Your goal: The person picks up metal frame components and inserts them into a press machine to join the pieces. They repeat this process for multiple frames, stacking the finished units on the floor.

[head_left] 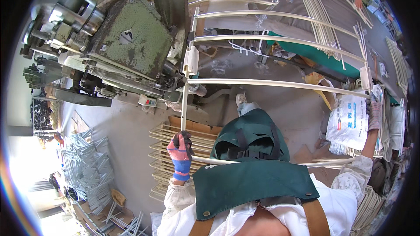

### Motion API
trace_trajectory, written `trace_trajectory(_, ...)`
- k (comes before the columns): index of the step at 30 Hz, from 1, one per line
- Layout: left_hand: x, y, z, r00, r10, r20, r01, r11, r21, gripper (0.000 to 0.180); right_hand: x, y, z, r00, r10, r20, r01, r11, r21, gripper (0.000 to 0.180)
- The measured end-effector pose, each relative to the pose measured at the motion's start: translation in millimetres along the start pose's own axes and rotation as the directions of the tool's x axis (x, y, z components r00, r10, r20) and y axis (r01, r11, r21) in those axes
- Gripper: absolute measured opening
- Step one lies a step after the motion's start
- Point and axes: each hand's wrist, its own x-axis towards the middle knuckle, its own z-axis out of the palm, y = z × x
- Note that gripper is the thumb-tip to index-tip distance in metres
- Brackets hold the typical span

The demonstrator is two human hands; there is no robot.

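**Spotter:** Below you, through the middle of the frame, runs a dusty grey concrete floor. Upper left stands a heavy press machine, its green paint worn and chipped. Along the top and right lies a long grey table covered with bundles of pale bent rods.

**Operator:** And what have I got hold of?

**Spotter:** You hold a white wire frame, a ladder of long, slightly bowed cross rods between two side rails, spread across the centre of the picture. Your left hand, in a pink and blue knitted glove, is closed tight around the lower end of the left rail, centre left. Your right hand, in a greyish glove, is wrapped around the right rail at the far right edge. The frame's upper left corner sits against the machine.

**Operator:** Anything stacked nearby?

**Spotter:** A stack of cream frames lies flat on cardboard on the floor just behind your left hand. A heap of bare metal wire frames fills the lower left. A white woven sack with printing leans beside your right hand; what it contains is hidden. You wear a dark green apron with brown straps.
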Motion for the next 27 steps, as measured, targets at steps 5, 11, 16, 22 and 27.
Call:
trace_trajectory(5, 2, 13, 0, 0.998, 0.052, -0.024, -0.051, 0.997, 0.061, 0.018, -7, 17, -6, 0.996, 0.003, -0.085, -0.001, 1.000, 0.028, 0.023)
trace_trajectory(11, 41, 48, 21, 0.983, 0.167, -0.075, -0.157, 0.979, 0.128, 0.019, -7, 60, -43, 0.986, 0.022, -0.167, -0.004, 0.994, 0.106, 0.028)
trace_trajectory(16, 95, 32, 28, 0.973, 0.231, 0.016, -0.232, 0.970, 0.079, 0.021, -37, 30, -13, 0.975, 0.008, -0.223, 0.014, 0.995, 0.095, 0.032)
trace_trajectory(22, 108, 26, 37, 0.966, 0.256, 0.038, -0.257, 0.966, 0.022, 0.017, -20, 40, -26, 0.970, 0.009, -0.242, 0.027, 0.989, 0.145, 0.026)
trace_trajectory(27, 117, 9, 33, 0.969, 0.243, 0.043, -0.246, 0.967, 0.064, 0.017, -13, 39, -22, 0.975, -0.002, -0.223, 0.039, 0.986, 0.161, 0.022)
